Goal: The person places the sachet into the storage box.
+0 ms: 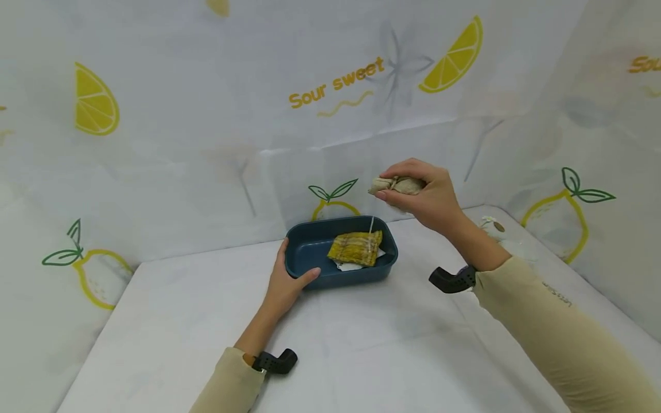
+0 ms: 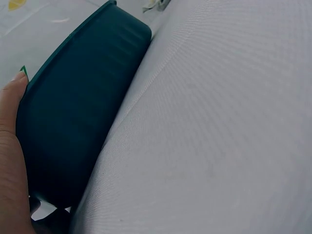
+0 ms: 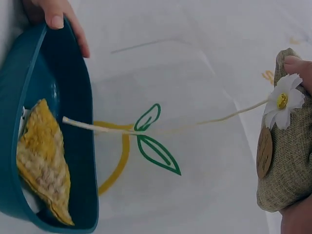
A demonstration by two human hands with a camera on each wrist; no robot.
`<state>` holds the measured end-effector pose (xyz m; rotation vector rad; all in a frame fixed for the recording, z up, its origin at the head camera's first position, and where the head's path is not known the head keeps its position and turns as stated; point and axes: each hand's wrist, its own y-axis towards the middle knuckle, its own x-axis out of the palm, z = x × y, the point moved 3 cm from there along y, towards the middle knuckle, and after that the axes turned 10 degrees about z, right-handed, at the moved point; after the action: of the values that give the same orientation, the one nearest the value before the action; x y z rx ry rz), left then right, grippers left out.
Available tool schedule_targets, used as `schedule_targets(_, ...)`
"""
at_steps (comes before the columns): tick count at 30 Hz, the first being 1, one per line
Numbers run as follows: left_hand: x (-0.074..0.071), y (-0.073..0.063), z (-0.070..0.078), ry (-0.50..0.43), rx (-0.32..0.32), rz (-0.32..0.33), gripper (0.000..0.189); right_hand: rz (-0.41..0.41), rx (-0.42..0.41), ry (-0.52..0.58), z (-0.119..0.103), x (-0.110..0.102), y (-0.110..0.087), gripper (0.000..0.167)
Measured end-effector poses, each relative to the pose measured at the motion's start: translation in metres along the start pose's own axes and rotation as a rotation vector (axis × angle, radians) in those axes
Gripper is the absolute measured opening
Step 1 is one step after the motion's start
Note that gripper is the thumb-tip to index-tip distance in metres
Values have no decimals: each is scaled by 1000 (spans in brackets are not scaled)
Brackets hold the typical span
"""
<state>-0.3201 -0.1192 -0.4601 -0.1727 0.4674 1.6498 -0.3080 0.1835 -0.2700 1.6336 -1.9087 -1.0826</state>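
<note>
Gripped within the right hand (image 1: 432, 192) — a burlap sachet (image 3: 292, 161).

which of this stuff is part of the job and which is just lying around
Part of the job, it seems:
blue bin, held by the left hand
beige pouch, held in the right hand
yellow packet, inside the bin

Just around:
lemon-print backdrop
white table covering
black wrist devices

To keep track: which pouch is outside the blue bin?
The beige pouch with the white flower, held in the right hand; the yellow pouch lies inside the bin.
</note>
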Motion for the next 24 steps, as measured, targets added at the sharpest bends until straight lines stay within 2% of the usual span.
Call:
schedule_targets(5,1,0,0,1,6,1,109,-47,-8,-20,10,25,-4,28)
schedule_targets(8,1,0,0,2,2,2,109,-81,4,-63,24,39,-17,28)
schedule_targets(12,1,0,-1,6,-4,3,109,-156,15,-180,53,54,-41,28)
schedule_targets(18,2,0,-1,11,-3,2,110,-407,80,-394,90,69,-70,35)
schedule_targets(24,1,0,0,6,4,5,110,-616,155,-530,94,75,-72,49)
